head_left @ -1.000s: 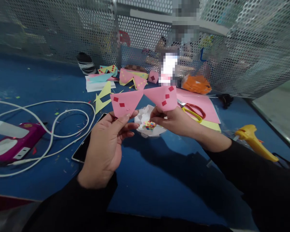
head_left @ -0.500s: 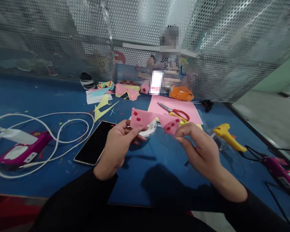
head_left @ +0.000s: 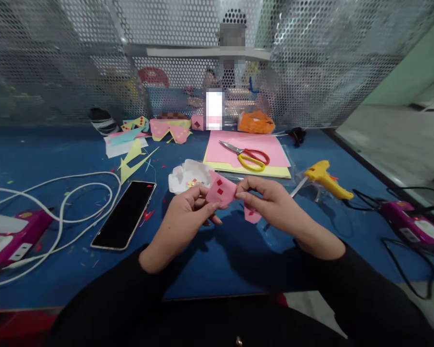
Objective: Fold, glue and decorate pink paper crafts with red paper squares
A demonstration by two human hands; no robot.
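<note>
A pink paper cutout (head_left: 220,189) with red diamonds is held in the air between both hands. My left hand (head_left: 184,214) pinches its left part between thumb and fingers. Its middle is pinched by my right hand (head_left: 271,200), which covers some of the paper; the right part hangs below those fingers. Just behind my left hand sits a white paper dish (head_left: 188,172) with small coloured bits in it. Scissors (head_left: 248,155) with red and yellow handles lie on pink sheets (head_left: 275,154) beyond my right hand.
A black-screened phone (head_left: 126,214) lies left, near a white cable (head_left: 61,226) and a purple power strip (head_left: 29,233). Right are a yellow glue gun (head_left: 327,179) and another strip (head_left: 412,221). Pink paper glasses (head_left: 169,129) and an orange bundle (head_left: 256,122) stand at the mesh.
My right hand has moved inward from the cutout's right end to its middle, closer to my left hand. The cutout's right part now hangs down. The view has shifted, showing the white dish more fully.
</note>
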